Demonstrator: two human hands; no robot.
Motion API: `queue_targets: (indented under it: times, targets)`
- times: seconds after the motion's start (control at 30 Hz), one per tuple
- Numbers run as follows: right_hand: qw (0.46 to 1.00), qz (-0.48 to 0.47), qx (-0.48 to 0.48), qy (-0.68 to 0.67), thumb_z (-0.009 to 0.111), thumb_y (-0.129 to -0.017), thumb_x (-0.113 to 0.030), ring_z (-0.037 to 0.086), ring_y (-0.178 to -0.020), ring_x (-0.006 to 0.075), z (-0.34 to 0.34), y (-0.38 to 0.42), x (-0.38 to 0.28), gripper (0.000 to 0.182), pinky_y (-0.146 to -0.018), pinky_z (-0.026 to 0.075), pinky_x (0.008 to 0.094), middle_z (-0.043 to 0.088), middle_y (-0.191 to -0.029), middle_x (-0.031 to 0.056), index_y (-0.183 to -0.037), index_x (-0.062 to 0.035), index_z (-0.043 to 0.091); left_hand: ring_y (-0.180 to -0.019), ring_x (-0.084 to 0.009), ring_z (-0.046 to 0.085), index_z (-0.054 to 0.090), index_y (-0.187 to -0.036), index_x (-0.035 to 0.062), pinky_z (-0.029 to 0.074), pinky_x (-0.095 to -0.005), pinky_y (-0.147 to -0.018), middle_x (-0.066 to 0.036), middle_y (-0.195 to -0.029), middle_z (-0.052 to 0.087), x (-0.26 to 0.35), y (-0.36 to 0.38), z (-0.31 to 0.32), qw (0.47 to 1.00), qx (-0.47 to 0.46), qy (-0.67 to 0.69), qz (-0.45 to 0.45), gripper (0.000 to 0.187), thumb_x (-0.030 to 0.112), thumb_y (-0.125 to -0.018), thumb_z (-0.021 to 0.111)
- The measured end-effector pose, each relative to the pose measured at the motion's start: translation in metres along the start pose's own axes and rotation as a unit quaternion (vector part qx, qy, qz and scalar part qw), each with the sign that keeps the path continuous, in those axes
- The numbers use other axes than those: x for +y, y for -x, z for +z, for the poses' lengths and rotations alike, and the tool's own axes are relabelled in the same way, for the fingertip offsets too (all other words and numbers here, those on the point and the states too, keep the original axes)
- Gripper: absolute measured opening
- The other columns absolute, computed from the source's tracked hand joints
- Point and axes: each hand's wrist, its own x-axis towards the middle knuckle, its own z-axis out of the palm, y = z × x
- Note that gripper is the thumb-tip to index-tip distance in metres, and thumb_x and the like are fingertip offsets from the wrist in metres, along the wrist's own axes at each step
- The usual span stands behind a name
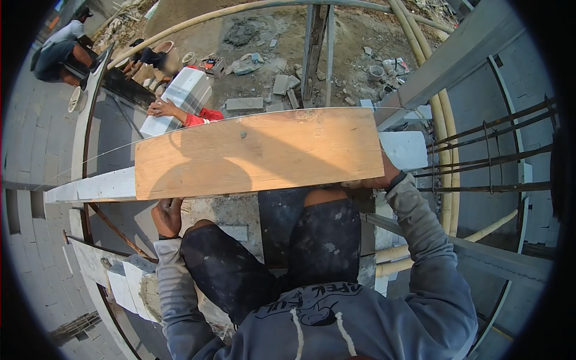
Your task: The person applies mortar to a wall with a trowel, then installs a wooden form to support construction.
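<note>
**Two Hands on a Wooden Board, High Up on a Wall**

Looking down from the head camera. A wide wooden board (258, 153) lying flat across the top of a white block wall (99, 186). Board almost level, tipped up a little at the right end. A thin string (108, 155) stretched tight along the board's far edge.

Left hand (167, 216) at the board's near edge, by the left corner. Fingers curled up under the edge and touching the wood. Looks like a hold on the edge, but the grip itself partly hidden under the board, so hard to tell how tight.

Right hand (375, 180) at the board's near right corner. Fingers wrapped along the bottom edge, gripping the wood. A dark band on that wrist. A white block (405, 149) just beside this hand, poking out from behind the board's right end.

Below the board, two knees in dark spotted trousers (312, 240), bent. Grey hooded top (336, 318) at the bottom of the view.

Rusty steel bars (492, 159) sticking out on the right, tied together with thin wire rings. Yellow bamboo poles (441, 114) standing beside them.

Far side of the board: another person's hand (163, 108) with a red sleeve, resting on a big white block (183, 96). One more person (60, 51) bending over at the top left. Down on the ground, broken blocks and buckets (375, 72) scattered in the dirt.
</note>
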Motion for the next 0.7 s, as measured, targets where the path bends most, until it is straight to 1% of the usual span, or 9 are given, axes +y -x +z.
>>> queue_targets:
  times: [0.07,0.17,0.2,0.27,0.3,0.37,0.53,0.6,0.7]
  targets:
    - [0.999,0.011,0.026,-0.033,0.074,-0.059,-0.041,0.036,-0.12,0.0353,-0.001,0.001,-0.004,0.075,-0.099,0.025,0.0441,0.046,-0.124,0.0174,-0.122,-0.0078,0.048,-0.069,-0.0361,0.062,0.065,-0.087,-0.0002,0.045,-0.0339,-0.057,-0.022,-0.075,0.061,-0.001,0.001,-0.002,0.998,-0.04,0.034,-0.043,0.022,0.021,-0.082,0.063]
    - [0.999,0.028,-0.028,0.025,0.073,-0.061,-0.046,0.036,-0.118,0.0343,0.005,0.005,0.013,0.071,-0.1,0.022,0.0442,0.051,-0.12,0.0146,-0.118,-0.0099,0.052,-0.064,-0.0352,0.061,0.066,-0.082,0.0013,0.045,-0.0354,-0.054,-0.02,-0.072,0.061,-0.004,0.001,-0.001,0.999,-0.018,0.027,-0.036,0.022,0.023,-0.079,0.066]
    - [0.998,0.042,-0.046,-0.015,0.078,-0.059,-0.041,0.044,-0.114,0.0305,0.009,0.004,0.016,0.07,-0.098,0.03,0.0419,0.056,-0.115,0.0117,-0.116,-0.0093,0.054,-0.062,-0.0352,0.06,0.067,-0.082,0.0018,0.044,-0.0366,-0.052,-0.02,-0.07,0.061,-0.001,-0.001,-0.003,0.999,-0.03,0.015,-0.041,0.022,0.023,-0.078,0.068]
    - [0.978,0.133,-0.058,-0.149,0.082,-0.059,-0.028,0.053,-0.105,0.0255,0.002,0.003,-0.003,0.066,-0.09,0.042,0.0372,0.06,-0.109,0.0086,-0.114,-0.0071,0.054,-0.062,-0.0345,0.06,0.068,-0.083,0.0032,0.045,-0.0367,-0.053,-0.019,-0.072,0.062,-0.007,0.001,-0.003,1.0,-0.018,0.004,-0.016,0.026,0.028,-0.077,0.068]
    - [0.978,0.119,-0.063,-0.156,0.082,-0.059,-0.028,0.053,-0.105,0.0255,0.003,0.003,-0.006,0.066,-0.09,0.042,0.0372,0.06,-0.109,0.0086,-0.114,-0.0071,0.054,-0.063,-0.0344,0.061,0.068,-0.084,0.0029,0.045,-0.0373,-0.053,-0.019,-0.074,0.063,-0.011,0.001,-0.001,1.0,-0.011,-0.003,-0.002,0.027,0.029,-0.077,0.068]
    - [0.985,0.087,-0.036,-0.144,0.084,-0.058,-0.018,0.058,-0.097,0.0221,0.002,0.005,-0.009,0.065,-0.083,0.047,0.0331,0.061,-0.107,0.008,-0.113,-0.005,0.054,-0.063,-0.0339,0.06,0.065,-0.086,0.002,0.044,-0.0346,-0.053,-0.017,-0.07,0.061,-0.008,0.001,-0.002,1.0,-0.011,0.005,0.003,0.023,0.025,-0.08,0.065]
    - [0.979,0.126,-0.052,-0.153,0.084,-0.059,-0.019,0.057,-0.1,0.0229,0.001,0.005,-0.008,0.064,-0.085,0.046,0.034,0.061,-0.108,0.0088,-0.114,-0.0047,0.053,-0.059,-0.034,0.058,0.065,-0.082,0.0011,0.042,-0.0355,-0.051,-0.018,-0.067,0.06,-0.014,0.001,-0.001,1.0,-0.017,0.007,-0.013,0.024,0.025,-0.079,0.066]
    - [0.991,0.106,-0.068,-0.049,0.084,-0.059,-0.018,0.058,-0.1,0.0228,0.003,0.005,-0.005,0.065,-0.085,0.047,0.034,0.061,-0.108,0.0096,-0.114,-0.0042,0.053,-0.058,-0.034,0.058,0.065,-0.081,0.0007,0.042,-0.0357,-0.05,-0.019,-0.067,0.059,-0.015,0.001,0.0,1.0,-0.02,0.0,-0.01,0.025,0.025,-0.079,0.066]
    - [0.985,0.117,-0.066,-0.106,0.083,-0.06,-0.019,0.058,-0.099,0.0226,0.003,0.005,-0.003,0.064,-0.085,0.047,0.0339,0.061,-0.108,0.0101,-0.114,-0.0041,0.053,-0.055,-0.0339,0.056,0.065,-0.078,-0.0002,0.041,-0.036,-0.049,-0.02,-0.064,0.058,-0.008,-0.001,-0.004,1.0,-0.001,0.027,0.005,0.024,0.023,-0.078,0.067]
